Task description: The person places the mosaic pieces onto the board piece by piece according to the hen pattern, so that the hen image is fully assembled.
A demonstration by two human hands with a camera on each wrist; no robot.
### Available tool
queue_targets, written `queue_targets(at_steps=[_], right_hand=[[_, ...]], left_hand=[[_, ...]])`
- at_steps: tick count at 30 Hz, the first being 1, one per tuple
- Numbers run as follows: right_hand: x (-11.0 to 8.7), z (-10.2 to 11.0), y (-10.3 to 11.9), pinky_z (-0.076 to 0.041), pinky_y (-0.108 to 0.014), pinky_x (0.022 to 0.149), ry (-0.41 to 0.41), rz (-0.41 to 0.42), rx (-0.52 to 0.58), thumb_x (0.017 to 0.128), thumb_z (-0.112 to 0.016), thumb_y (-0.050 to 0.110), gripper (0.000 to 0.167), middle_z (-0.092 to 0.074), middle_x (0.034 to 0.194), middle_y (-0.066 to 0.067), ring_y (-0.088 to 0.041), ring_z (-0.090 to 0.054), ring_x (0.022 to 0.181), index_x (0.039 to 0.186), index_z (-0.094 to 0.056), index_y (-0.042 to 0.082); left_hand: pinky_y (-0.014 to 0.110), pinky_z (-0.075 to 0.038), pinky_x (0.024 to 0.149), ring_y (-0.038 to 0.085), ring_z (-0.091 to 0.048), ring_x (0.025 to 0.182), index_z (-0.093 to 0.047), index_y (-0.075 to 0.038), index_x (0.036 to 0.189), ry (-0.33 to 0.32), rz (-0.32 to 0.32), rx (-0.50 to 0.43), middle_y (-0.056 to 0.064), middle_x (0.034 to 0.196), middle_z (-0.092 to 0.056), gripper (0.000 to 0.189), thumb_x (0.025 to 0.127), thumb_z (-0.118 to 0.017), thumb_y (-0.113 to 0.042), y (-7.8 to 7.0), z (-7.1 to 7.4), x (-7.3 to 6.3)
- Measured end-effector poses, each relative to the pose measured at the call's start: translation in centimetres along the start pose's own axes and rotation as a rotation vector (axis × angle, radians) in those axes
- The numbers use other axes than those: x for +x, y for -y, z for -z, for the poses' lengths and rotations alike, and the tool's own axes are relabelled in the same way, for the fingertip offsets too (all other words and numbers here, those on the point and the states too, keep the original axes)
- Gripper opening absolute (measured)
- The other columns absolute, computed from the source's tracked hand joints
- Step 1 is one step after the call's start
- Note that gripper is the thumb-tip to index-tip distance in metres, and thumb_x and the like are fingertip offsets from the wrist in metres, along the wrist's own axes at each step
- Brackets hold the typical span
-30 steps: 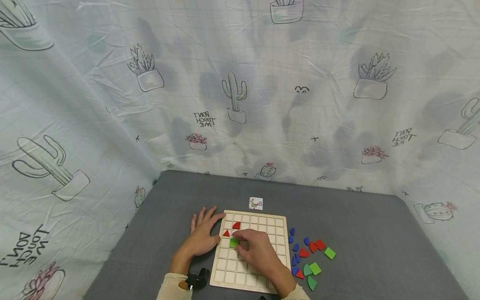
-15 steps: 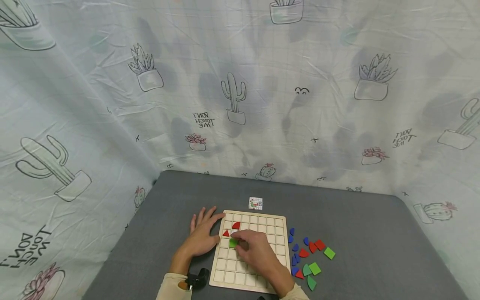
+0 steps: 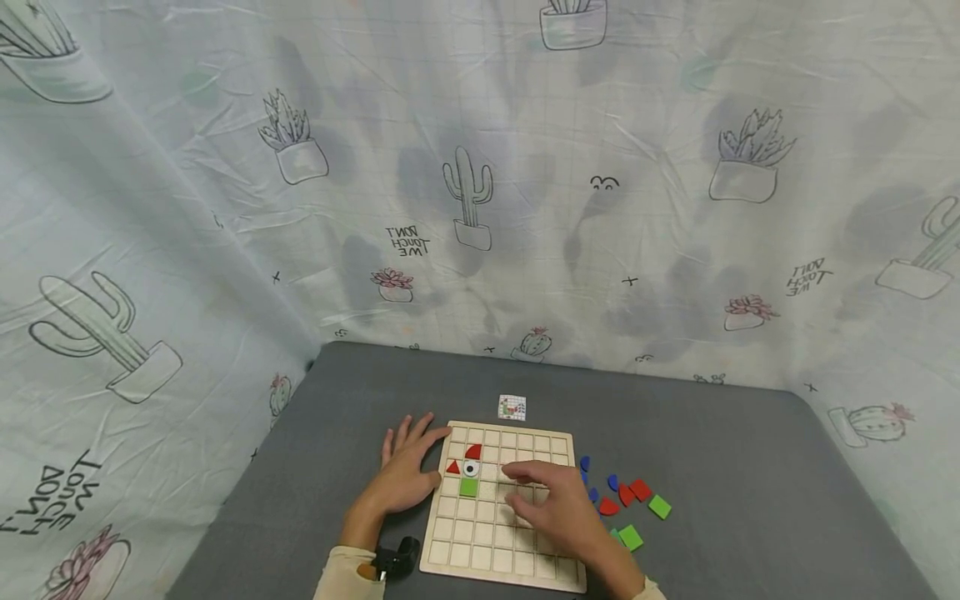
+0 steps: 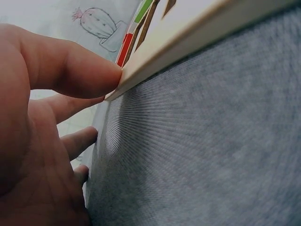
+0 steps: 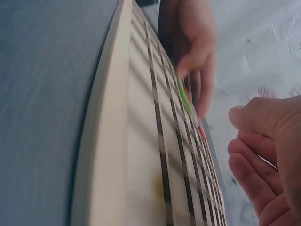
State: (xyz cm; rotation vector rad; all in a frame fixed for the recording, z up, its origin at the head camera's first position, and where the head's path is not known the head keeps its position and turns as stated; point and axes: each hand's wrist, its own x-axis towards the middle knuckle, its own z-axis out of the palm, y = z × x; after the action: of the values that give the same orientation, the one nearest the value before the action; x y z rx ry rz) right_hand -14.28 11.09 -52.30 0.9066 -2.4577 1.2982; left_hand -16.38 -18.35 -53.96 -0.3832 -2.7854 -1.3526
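Note:
A wooden grid board (image 3: 480,533) lies on the grey table. In its upper left cells sit a red quarter-circle piece (image 3: 473,452), a red triangle (image 3: 453,467), a white tile with a black-ringed eye (image 3: 470,468) and a green square (image 3: 468,487). My left hand (image 3: 405,475) touches the board's left edge with thumb and index fingertip, its fingers spread; the left wrist view shows the thumb (image 4: 89,70) against the rim. Over the board's right half hovers my right hand (image 3: 555,504), thumb and index apart with nothing between them.
A small printed pattern card (image 3: 512,407) lies behind the board. Right of the board are loose pieces: a red square (image 3: 641,489), green squares (image 3: 659,506) and blue pieces (image 3: 613,482), some partly hidden by my right hand. A patterned curtain (image 3: 525,250) hangs behind the table.
My right hand has let go of the eye tile and moved right, its thumb and index now parted. The eye tile is uncovered in its cell. My left hand stays put.

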Motion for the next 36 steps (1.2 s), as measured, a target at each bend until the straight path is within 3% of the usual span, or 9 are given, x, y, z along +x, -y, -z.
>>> queue_targets(at_steps=[12,18,24,26,32,36], right_hand=[[-4.6,8.9,-2.2,-0.068,-0.038,0.077,-0.105,-0.107,-0.201,0.081,-0.095,0.008,0.044,-0.085,0.115,0.000,-0.022,-0.083,0.096,0.123,-0.082,0.010],[-7.0,12.0,-2.7,-0.068,-0.036,0.079,-0.136,-0.235,-0.305,0.081,-0.097,0.013,0.045,-0.085,0.114,0.002,-0.014,-0.082,0.096,0.123,-0.083,0.012],[-8.9,13.4,-3.7,-0.063,-0.018,0.082,-0.168,-0.300,-0.345,0.079,-0.099,0.015,0.046,-0.085,0.111,0.002,-0.007,-0.080,0.098,0.122,-0.083,0.014],[-9.3,13.5,-3.9,-0.061,-0.016,0.081,-0.177,-0.335,-0.350,0.078,-0.099,0.017,0.046,-0.085,0.110,0.002,-0.010,-0.081,0.097,0.122,-0.083,0.015],[-10.3,13.6,-4.3,-0.066,-0.033,0.078,-0.176,-0.443,-0.409,0.079,-0.100,0.027,0.045,-0.085,0.107,0.001,-0.017,-0.081,0.094,0.120,-0.084,0.017],[-10.6,13.6,-4.6,-0.065,-0.044,0.084,-0.154,-0.516,-0.472,0.079,-0.099,0.032,0.046,-0.085,0.107,0.001,-0.024,-0.082,0.097,0.119,-0.084,0.017]], left_hand=[[0.075,0.006,0.128,0.054,-0.010,0.167,-0.060,-0.017,0.157,0.009,0.021,0.049,0.022,0.177,-0.034,0.074,0.084,-0.068,-0.004,0.7,-0.4,0.2],[0.073,0.006,0.130,0.054,-0.009,0.168,-0.061,-0.014,0.157,0.059,0.081,0.058,0.023,0.177,-0.033,0.073,0.085,-0.068,0.000,-0.9,0.4,0.1],[0.076,0.006,0.128,0.056,-0.010,0.166,-0.061,-0.011,0.155,0.040,0.057,0.031,0.025,0.175,-0.035,0.072,0.084,-0.067,0.000,-1.1,0.7,0.0],[0.076,0.006,0.128,0.057,-0.010,0.166,-0.061,-0.010,0.154,0.028,0.043,0.016,0.027,0.174,-0.035,0.071,0.084,-0.066,0.000,-1.0,0.6,-0.1],[0.076,0.009,0.127,0.057,-0.008,0.166,-0.060,-0.012,0.155,0.015,0.006,0.005,0.027,0.174,-0.035,0.072,0.084,-0.065,-0.003,-0.4,0.3,-0.1],[0.077,0.009,0.126,0.058,-0.007,0.165,-0.059,-0.011,0.156,0.030,0.013,-0.007,0.029,0.174,-0.033,0.072,0.085,-0.065,-0.003,-0.6,0.6,-0.1]])
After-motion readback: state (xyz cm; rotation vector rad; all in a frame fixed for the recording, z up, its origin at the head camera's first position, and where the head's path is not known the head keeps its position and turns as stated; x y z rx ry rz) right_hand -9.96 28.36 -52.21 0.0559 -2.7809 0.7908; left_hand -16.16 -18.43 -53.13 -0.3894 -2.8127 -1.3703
